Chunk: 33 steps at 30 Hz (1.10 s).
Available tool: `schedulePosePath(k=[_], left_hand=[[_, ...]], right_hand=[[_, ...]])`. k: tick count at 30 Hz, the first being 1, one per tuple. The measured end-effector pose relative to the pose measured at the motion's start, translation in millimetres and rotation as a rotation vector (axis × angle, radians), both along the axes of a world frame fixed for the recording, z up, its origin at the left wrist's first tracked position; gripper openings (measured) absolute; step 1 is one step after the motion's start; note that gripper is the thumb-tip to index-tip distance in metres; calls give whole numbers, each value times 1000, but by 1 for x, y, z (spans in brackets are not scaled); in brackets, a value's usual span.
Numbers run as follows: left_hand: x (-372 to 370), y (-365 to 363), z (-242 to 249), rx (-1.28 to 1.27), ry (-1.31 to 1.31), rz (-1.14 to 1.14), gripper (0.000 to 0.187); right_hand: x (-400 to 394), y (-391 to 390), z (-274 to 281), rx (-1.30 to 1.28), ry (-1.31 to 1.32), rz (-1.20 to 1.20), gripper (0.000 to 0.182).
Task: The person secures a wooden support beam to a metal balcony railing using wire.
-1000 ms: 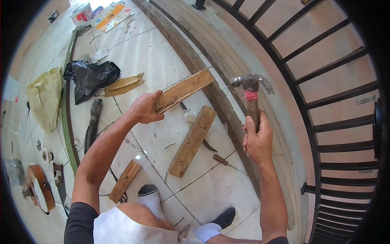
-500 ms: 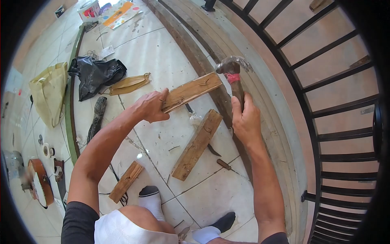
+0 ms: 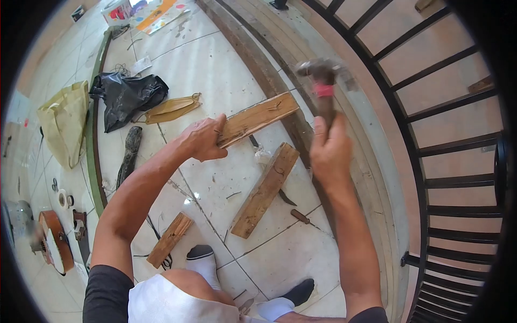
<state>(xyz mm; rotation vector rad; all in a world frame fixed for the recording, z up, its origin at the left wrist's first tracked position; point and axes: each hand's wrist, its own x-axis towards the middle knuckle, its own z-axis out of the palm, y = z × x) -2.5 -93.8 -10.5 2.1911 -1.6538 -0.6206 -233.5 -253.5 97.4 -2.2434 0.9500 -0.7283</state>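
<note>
My left hand (image 3: 205, 139) grips the near end of a short wooden board (image 3: 258, 119) with bent nails in its upper face. In my right hand (image 3: 331, 148) is a claw hammer (image 3: 324, 89) with pink tape below its head, which is blurred by motion. The hammer head is to the right of the board's far end and apart from it. A second wooden piece (image 3: 265, 191) lies on the tiles below the board, over a dark curved tool (image 3: 286, 198). A smaller wood block (image 3: 170, 239) rests near my foot.
Black metal railing (image 3: 420, 161) curves along the right. On the floor are a small wooden-handled tool (image 3: 300, 216), a black plastic bag (image 3: 129, 97), a yellowish bag (image 3: 64, 124), a tan cloth strip (image 3: 172, 109), a green bar (image 3: 93, 145) and a circular power tool (image 3: 54, 242).
My right hand has moved the hammer up and to the right, away from the board's end. My left hand still holds the board in nearly the same place.
</note>
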Motion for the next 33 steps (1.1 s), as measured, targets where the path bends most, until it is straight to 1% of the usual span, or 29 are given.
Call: schedulePosePath(k=[2,4,7,8,10,11,12,13,14,16,18,19,20,23,25,26,27,28,30,31,33], left_hand=[[-2,-1,11,78,37,19,55],[-6,0,6,58,25,8,55],[-4,3,1,63,33,25,54],[-3,2,2,54,9,22,54],[0,4,-1,31,-12,6,55],[-1,3,1,30,-14,6,55],[-2,2,3,23,-18,8,56],[-5,2,2,13,-21,1,56],[-8,4,3,28,0,17,56],[1,-4,5,29,5,40,56],[-10,1,17,106,52,46,56],[-5,2,5,71,3,21,56],[-3,3,7,72,-4,18,56],[-7,2,12,49,-12,-2,56],[-3,2,3,49,-1,22,54],[0,-2,8,46,-2,24,54],[-4,0,10,78,-2,17,54],[-5,2,12,99,-12,18,53],[-4,4,12,93,0,27,52],[-4,4,9,86,19,30,54],[-7,-1,16,65,21,18,56]], right_hand=[[-1,-12,-40,-53,322,127,32],[4,-17,-45,-31,262,147,33],[4,-4,-29,-104,117,124,30],[5,1,-22,-91,122,129,30],[8,3,-11,30,-2,38,28],[9,2,-33,-136,-42,-4,28],[6,-6,-51,-143,-43,-9,28],[2,-17,-64,-103,103,65,28],[1,-20,-60,-61,245,137,28],[4,-32,-50,-128,221,162,29],[1,-20,-37,-48,98,90,31],[4,-13,-27,8,79,45,32],[6,-13,-35,9,73,43,32],[2,-29,-73,-39,304,149,35],[1,-27,-59,-38,274,100,34],[3,-23,-53,-18,262,71,34],[1,-19,-50,-14,166,85,32],[2,-14,-55,-11,176,105,32],[-1,-5,-67,-7,96,20,32],[-5,-11,-74,-24,284,118,31],[-9,-16,-69,-35,298,108,31]])
